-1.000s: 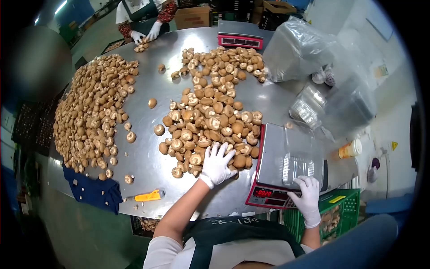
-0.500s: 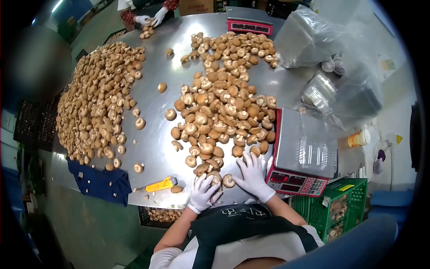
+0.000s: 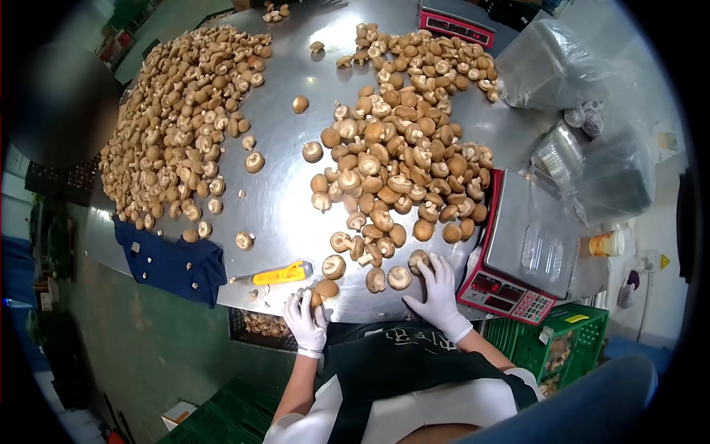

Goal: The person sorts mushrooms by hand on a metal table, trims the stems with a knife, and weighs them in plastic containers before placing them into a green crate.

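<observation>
My left hand, in a white glove, is at the front edge of the metal table. Its fingers and thumb are closed around a small brown mushroom, beside another mushroom. My gloved right hand rests on the table with its fingers spread. Its fingertips touch a mushroom at the near end of the middle mushroom pile. Between my hands, two mushrooms lie apart, one with its pale underside up. A yellow utility knife lies just beyond my left hand.
A larger mushroom heap covers the table's left side. On the right stands a red scale with a clear plastic box on it. Stacked clear boxes, a paper cup and a blue cloth are around.
My left hand has moved left from the pile to the table edge near the knife. Mushrooms formerly between my hands now lie spread out. The view has shifted, and another person's gloved hands have left it.
</observation>
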Demonstrator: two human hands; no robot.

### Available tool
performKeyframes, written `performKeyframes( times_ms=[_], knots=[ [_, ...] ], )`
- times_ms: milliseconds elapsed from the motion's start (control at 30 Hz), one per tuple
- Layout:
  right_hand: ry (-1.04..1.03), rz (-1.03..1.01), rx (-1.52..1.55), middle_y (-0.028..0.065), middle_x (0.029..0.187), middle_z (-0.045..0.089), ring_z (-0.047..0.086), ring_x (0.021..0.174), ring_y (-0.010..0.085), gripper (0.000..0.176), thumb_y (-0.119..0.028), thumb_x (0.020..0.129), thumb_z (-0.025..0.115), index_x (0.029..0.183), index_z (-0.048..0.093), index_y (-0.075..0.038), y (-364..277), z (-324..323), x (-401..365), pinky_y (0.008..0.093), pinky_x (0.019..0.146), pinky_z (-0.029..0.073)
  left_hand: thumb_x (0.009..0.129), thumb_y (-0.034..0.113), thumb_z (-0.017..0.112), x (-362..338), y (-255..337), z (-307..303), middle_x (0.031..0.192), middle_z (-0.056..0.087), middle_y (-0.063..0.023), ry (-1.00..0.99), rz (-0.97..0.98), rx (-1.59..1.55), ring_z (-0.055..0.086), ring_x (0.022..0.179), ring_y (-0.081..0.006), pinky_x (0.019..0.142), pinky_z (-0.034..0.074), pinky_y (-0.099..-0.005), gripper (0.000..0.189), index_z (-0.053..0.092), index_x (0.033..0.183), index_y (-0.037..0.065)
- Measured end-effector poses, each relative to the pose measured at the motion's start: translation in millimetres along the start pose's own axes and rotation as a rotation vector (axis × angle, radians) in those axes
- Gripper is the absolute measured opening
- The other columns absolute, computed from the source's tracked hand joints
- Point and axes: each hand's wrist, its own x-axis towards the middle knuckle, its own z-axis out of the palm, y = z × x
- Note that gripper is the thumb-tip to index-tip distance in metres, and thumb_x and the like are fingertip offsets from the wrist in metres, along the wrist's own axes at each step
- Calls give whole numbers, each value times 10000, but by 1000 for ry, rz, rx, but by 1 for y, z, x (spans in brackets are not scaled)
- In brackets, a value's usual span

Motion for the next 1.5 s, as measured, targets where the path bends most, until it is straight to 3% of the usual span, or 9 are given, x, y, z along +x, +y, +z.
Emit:
performKeyframes(
  times_ms=[233,467,700,867,967,1200,1300,1400,1500],
  knots=[
    [15,-8,-39,197,1330,350,328,1222,403,684,-274,636,753,1222,465,-69,-12,-6,13,464,1007,298,708,177,707,20,5,-8,1129,540,-155,-46,18,-152,479,1053,-343,923,351,-441,454,539,1106,41],
    [82,-336,193,79,966,572,519,940,260,272,-134,740,622,1001,597,-63,-45,0,83,372,824,389,701,164,717,30,35,10,1129,561,-150,-94,131,-249,504,1065,-324,929,357,-434,469,533,1118,53],
    [-114,-408,-240,72,933,592,512,890,240,284,-240,721,640,970,616,-106,-69,40,130,365,772,387,702,89,680,20,23,-9,1189,489,-198,-135,19,-352,466,1096,-374,947,384,-432,534,491,1196,20],
    [9,-361,-34,48,753,594,546,786,233,167,-90,675,633,837,605,-121,-76,39,135,364,716,410,722,27,673,10,31,-33,1145,493,-205,-104,-315,-701,509,1033,-352,870,443,-378,496,491,1183,10],
    [64,-371,19,83,759,585,570,780,264,96,-93,711,595,805,577,-99,-91,21,134,391,703,414,737,-5,667,12,27,-39,1113,509,-172,-34,-187,-628,545,971,-283,801,471,-317,462,496,1166,-9],
    [-348,-469,-163,103,760,588,599,711,276,55,-107,756,560,789,603,-97,-107,40,113,381,638,481,777,-15,644,10,20,-43,1093,523,-126,-141,-308,-745,557,880,-157,789,469,-260,461,471,1204,-13],
    [-197,-431,103,105,766,590,598,710,275,62,-117,756,579,796,620,-93,-123,27,109,382,637,477,814,-14,607,3,19,-39,1189,482,-141,-214,-670,-1370,568,893,-132,826,471,-254,576,340,1323,0],
    [-337,-568,551,113,935,622,616,821,293,173,-73,776,595,948,614,-76,-160,28,84,366,718,502,911,280,534,26,26,-86,1275,433,-113,-352,-965,-1962,541,1054,-193,854,492,-333,596,253,1409,108],
    [-421,-674,547,95,1012,603,593,909,293,244,-146,788,594,1020,589,-70,-181,41,75,383,785,479,913,269,528,-7,-25,-84,1137,523,-116,-140,-925,-2024,568,956,-206,832,489,-339,411,412,1269,99]
  ],
)
